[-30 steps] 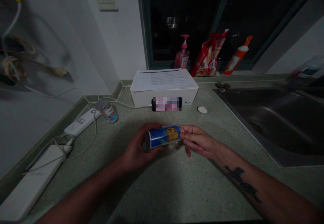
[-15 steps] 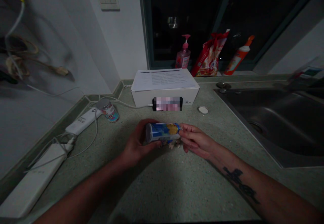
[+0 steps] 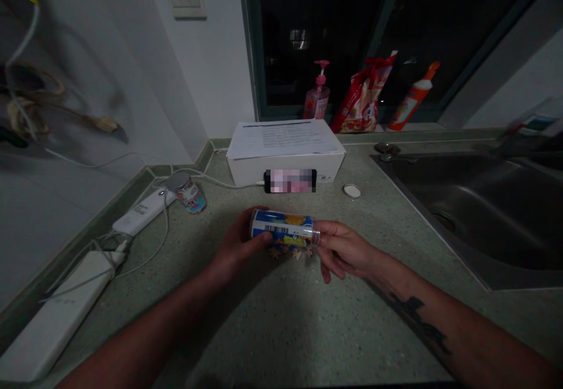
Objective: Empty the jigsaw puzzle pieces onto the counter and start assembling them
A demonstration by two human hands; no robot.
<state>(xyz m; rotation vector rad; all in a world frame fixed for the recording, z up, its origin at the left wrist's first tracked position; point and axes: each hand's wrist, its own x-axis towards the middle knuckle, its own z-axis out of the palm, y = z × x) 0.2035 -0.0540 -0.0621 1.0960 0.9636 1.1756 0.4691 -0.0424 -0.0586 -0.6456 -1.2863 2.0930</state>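
Observation:
A clear plastic jar (image 3: 285, 229) with a blue and yellow printed label and a barcode lies on its side in the air. My left hand (image 3: 240, 242) is wrapped around its base end, the thumb over the label. My right hand (image 3: 347, 251) is at the threaded mouth, some fingers touching or just inside it; the rim hides their tips. Its lower fingers hang apart below the neck. Under the jar, several small jigsaw puzzle pieces (image 3: 297, 254) lie on the counter, partly hidden by it. The silver lid (image 3: 352, 190) rests farther back, right of the phone.
A white box (image 3: 285, 169) with a printed sheet on top stands behind, a phone (image 3: 290, 181) leaning on it. Another lidded jar (image 3: 189, 194) and power strips (image 3: 57, 313) with cables are at left. At right is a steel sink (image 3: 484, 213). Bottles and a red bag (image 3: 360, 98) stand by the window.
The jar has rolled in my left hand, bringing its barcode into view. My right fingers have loosened from the neck, and the lower ones now hang down. More puzzle pieces show beneath.

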